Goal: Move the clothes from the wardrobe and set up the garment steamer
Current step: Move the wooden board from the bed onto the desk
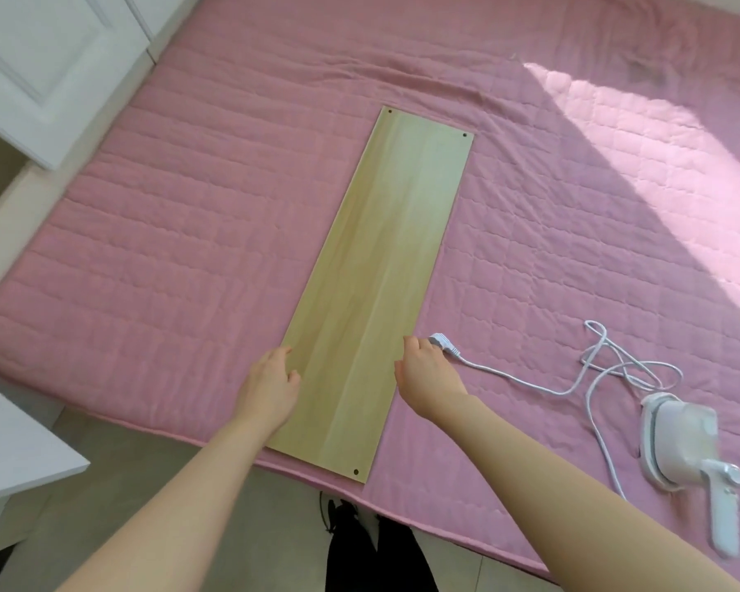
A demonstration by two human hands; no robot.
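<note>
A long pale wooden board (385,271) lies flat on the pink quilted bed (167,249), its near end at the bed's front edge. My left hand (270,382) rests at the board's left edge, fingers apart. My right hand (428,369) sits at the board's right edge, loosely curled, beside the white plug (443,341). The plug's cord (594,378) loops right to the white handheld garment steamer (684,442), which lies on its side on the bed at the right. No clothes are in view.
White wardrobe doors (39,70) stand at the upper left. A white furniture corner (13,455) juts in at the lower left. Tiled floor (125,484) and dark trouser legs show below the bed's front edge. Sunlight falls across the bed's far right.
</note>
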